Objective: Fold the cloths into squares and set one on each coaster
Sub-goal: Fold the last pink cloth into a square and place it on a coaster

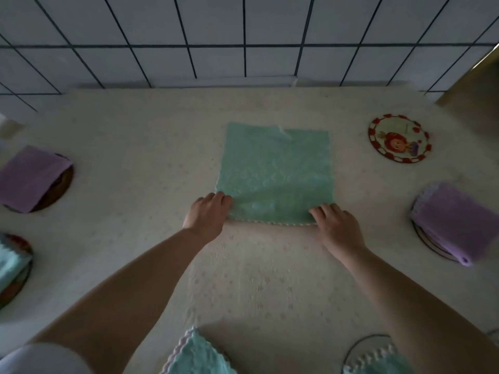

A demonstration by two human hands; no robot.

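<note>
A green cloth (pixel 275 171) lies spread flat in the middle of the table. My left hand (pixel 209 214) pinches its near left corner and my right hand (pixel 336 225) pinches its near right corner. A bare round coaster (pixel 399 139) with a red rim and a cartoon picture sits at the back right. Folded purple cloths rest on coasters at the left (pixel 29 179) and at the right (pixel 456 220). Folded green cloths lie on coasters at the far left edge (pixel 10 263), at the bottom middle (pixel 194 354) and at the bottom right (pixel 378 360).
The table wears a pale flowered cover (pixel 256 279). A white tiled wall (pixel 216 36) with dark grout runs along the back edge. A brownish panel (pixel 475 82) stands at the far right corner.
</note>
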